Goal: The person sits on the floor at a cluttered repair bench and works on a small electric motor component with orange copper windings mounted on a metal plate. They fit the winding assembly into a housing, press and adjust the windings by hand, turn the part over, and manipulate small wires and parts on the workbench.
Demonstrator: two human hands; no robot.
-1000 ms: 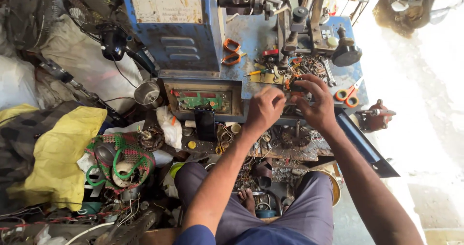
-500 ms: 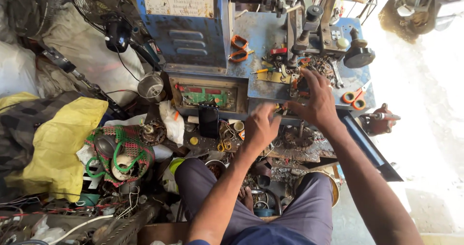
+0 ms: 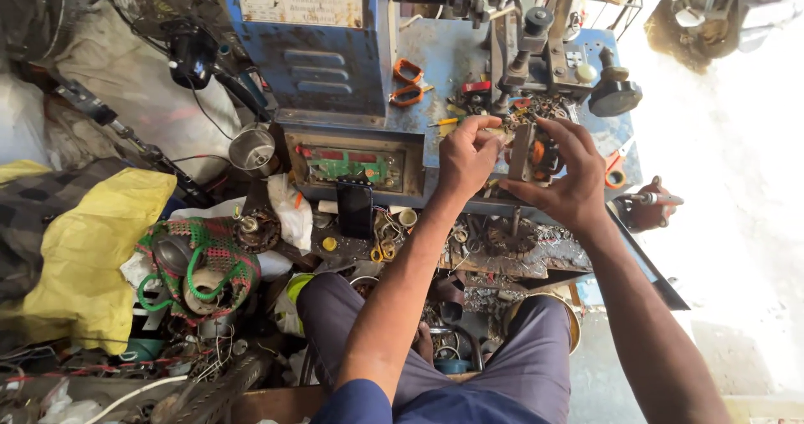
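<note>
The right hand (image 3: 563,177) holds a small motor (image 3: 529,152) above the blue bench (image 3: 435,60), fingers wrapped around it. The left hand (image 3: 466,156) pinches at the motor's left side. Orange scissors (image 3: 408,83) lie on the bench nearby.

Cluttered blue workbench (image 3: 444,56) with orange-handled scissors (image 3: 408,83) and scattered metal scraps (image 3: 553,106).
</note>
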